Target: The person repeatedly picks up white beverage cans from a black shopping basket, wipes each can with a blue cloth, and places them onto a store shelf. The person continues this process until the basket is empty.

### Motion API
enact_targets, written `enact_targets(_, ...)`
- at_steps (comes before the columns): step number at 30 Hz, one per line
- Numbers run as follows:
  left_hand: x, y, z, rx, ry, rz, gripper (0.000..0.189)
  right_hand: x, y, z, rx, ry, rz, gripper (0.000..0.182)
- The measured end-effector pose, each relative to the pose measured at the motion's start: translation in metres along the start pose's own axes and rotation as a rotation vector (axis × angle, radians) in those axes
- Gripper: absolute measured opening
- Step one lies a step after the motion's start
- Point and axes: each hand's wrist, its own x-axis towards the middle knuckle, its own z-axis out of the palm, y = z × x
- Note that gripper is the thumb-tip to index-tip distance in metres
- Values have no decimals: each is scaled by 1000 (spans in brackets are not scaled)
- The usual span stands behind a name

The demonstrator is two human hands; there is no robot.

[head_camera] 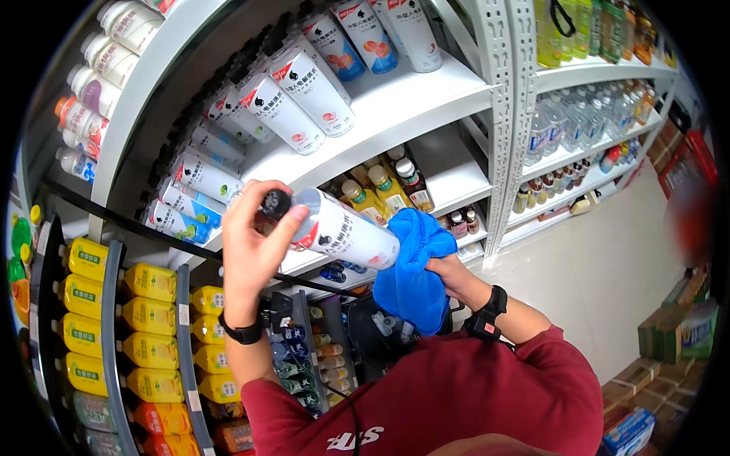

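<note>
My left hand (256, 239) grips a white-labelled drink bottle (353, 233) by its black cap and neck. The bottle lies tilted in the air, its base towards the right. In my right hand (453, 273) is a bunched blue cloth (413, 268), which hangs down from the fingers. The bottle's base touches or nearly touches the cloth; I cannot tell which. Just beyond the hands, similar white bottles (311, 91) stand in rows on a white metal shelf (388, 119). Juice bottles with yellow contents (390, 191) show on the shelf below, partly hidden by the held bottle.
At left, yellow drink bottles (151, 282) fill dark-framed racks. A black bin (370, 330) sits below the cloth. White perforated uprights (505, 131) divide the shelving, with clear water bottles (570, 125) to the right. Cardboard boxes (656, 387) lie on the floor at lower right.
</note>
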Motion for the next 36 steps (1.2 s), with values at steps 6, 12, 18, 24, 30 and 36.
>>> enact_targets(6,39,-2,-41,264,130,5,22,18,-22,-35,-13,-63,126,76)
enact_targets(12,100,-30,-110,598,68,70,30,22,-33,-55,-88,-66,220,71)
enact_targets(18,124,-28,-125,602,79,-73,34,22,-30,-54,-168,74,200,68)
enact_targets(24,158,-64,-128,461,11,-102,34,8,-22,-51,-276,167,79,61)
enact_targets(30,212,-128,-113,594,52,45,34,-12,-23,-41,-339,383,-24,54)
enact_targets(36,223,-120,-123,448,-102,-154,39,-13,-17,-50,-352,382,-42,54)
